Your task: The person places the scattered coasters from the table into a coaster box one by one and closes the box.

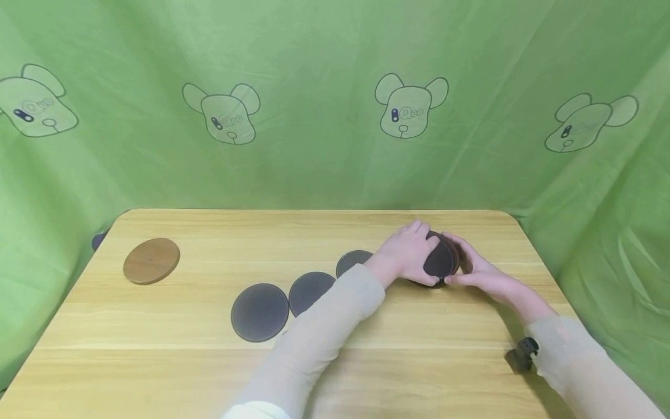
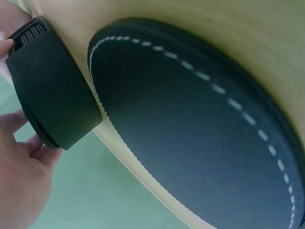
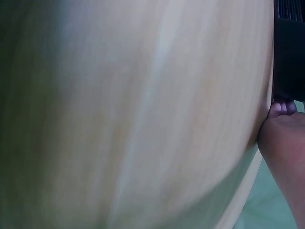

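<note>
A black coaster holder [image 1: 441, 260] stands at the right of the table, with a stack of dark coaster edges showing in its open side in the left wrist view. My left hand [image 1: 409, 251] grips it from the left, fingers at the back and thumb in front. From the other side my right hand [image 1: 480, 272] holds it between thumb and fingers. Three round black coasters lie in a slanting row: a near one [image 1: 260, 312], a middle one [image 1: 310, 290] partly under my left sleeve, and a far one [image 1: 352, 261]. White stitching rims the large black coaster [image 2: 190, 129] in the left wrist view.
A round brown wooden disc [image 1: 152, 261] lies at the table's far left. Green cloth [image 1: 324, 145] hangs behind and beside the wooden table [image 1: 419, 361]. A small black device [image 1: 522, 355] is on my right wrist. Something dark [image 1: 98, 240] peeks past the left edge.
</note>
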Demonstrator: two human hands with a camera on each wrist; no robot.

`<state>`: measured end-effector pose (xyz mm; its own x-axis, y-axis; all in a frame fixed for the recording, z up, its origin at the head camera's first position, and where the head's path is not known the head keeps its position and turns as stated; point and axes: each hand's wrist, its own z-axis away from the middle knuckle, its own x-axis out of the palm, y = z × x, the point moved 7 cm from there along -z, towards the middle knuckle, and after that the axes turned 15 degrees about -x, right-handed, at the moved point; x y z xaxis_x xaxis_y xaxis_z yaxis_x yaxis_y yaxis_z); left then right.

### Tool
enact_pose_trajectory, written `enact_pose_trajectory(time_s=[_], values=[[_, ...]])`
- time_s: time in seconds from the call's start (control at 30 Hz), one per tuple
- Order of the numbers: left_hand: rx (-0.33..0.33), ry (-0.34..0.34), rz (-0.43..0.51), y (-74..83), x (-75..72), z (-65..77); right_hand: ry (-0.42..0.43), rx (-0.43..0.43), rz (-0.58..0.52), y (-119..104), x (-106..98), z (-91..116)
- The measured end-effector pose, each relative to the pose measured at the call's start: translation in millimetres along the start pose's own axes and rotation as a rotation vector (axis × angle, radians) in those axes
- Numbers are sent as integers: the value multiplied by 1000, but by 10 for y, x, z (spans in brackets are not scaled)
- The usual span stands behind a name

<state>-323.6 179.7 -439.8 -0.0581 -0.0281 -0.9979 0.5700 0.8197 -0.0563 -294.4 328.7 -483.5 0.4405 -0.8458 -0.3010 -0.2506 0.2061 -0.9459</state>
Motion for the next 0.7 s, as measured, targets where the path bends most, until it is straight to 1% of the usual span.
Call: enact_pose_trajectory(time_s=[0.3, 0.47, 0.7], values=[[-6, -15, -20, 13, 14, 6, 2, -1, 1, -8, 11, -1], [-12, -29, -13, 0, 7, 16, 2, -13, 2, -22, 18, -5], [-1, -23, 5, -33, -1, 46, -5, -29, 7, -24, 14, -10]])
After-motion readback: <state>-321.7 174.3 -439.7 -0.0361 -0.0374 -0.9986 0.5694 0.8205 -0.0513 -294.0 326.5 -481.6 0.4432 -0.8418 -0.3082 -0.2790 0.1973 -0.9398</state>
